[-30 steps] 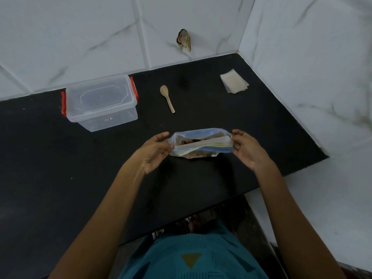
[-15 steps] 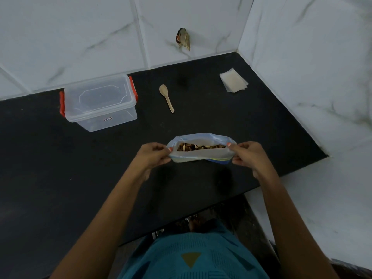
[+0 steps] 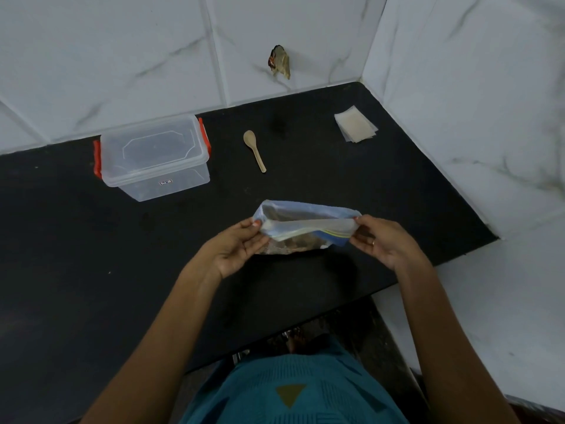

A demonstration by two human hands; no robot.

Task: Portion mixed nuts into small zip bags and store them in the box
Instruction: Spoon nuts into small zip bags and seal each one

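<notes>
While both hands hold it by the ends of its mouth, a large zip bag [image 3: 308,223] sits in the middle of the view, over the black bench [image 3: 91,255] and near its front edge; whether its bottom touches the bench cannot be told. The left hand [image 3: 241,244] pinches the bag's left end, thumb on the rim and fingers curled beneath the plastic. The right hand [image 3: 383,240], with a ring on one finger, pinches the right end between thumb and fingertips. Between them the mouth gapes wider at the left and narrows to a flat fold at the right, where a blue band and a thin yellow line mark the zip strip. Brown mixed nuts [image 3: 293,241] show through the clear plastic in the lower part of the bag. At the back left of the bench, well apart from the bag, stands a clear plastic box [image 3: 153,157] with its lid on, a red latch [image 3: 97,159] at each end and a small label on its near side. Just to the right of the box lies a wooden spoon [image 3: 254,149], its bowl toward the wall and its handle pointing toward the person. Near the back right corner lies a small stack of empty clear bags [image 3: 356,128]. White marble-patterned tiles [image 3: 107,56] rise behind and to the right of the bench, and a small brownish thing [image 3: 280,62] clings to the back wall; what it is cannot be told. A teal garment [image 3: 290,393] fills the bottom of the view.
</notes>
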